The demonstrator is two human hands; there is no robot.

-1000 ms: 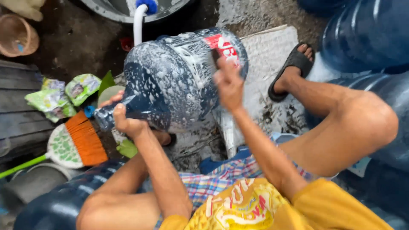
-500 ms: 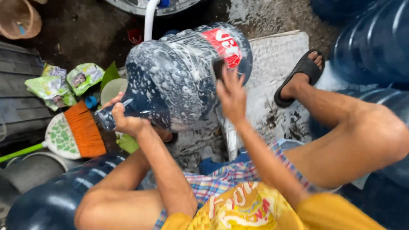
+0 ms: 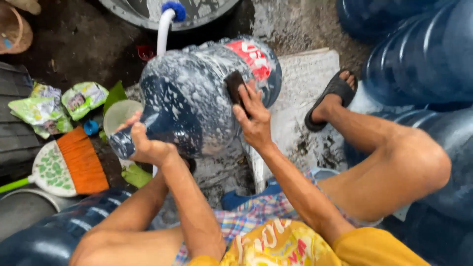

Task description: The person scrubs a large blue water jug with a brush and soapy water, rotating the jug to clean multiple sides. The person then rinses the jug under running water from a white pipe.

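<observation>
Your left hand [image 3: 148,145] is wrapped tight around the neck of the jug [image 3: 197,93], a big rounded blue plastic bottle, slick and flecked all over with white suds. Your right hand [image 3: 253,118] presses a dark pad [image 3: 235,84] flat against its side, fingers closed over the pad's edge. The jug lies tipped over between your knees above wet concrete, long axis running from the neck at lower left to the base at upper right. A white hose [image 3: 162,32] ends just behind it. An orange-bristled brush [image 3: 74,162] and crumpled green packets [image 3: 54,106] lie to the left. More blue jugs [image 3: 423,54] crowd the right, beside your sandal [image 3: 332,96].
</observation>
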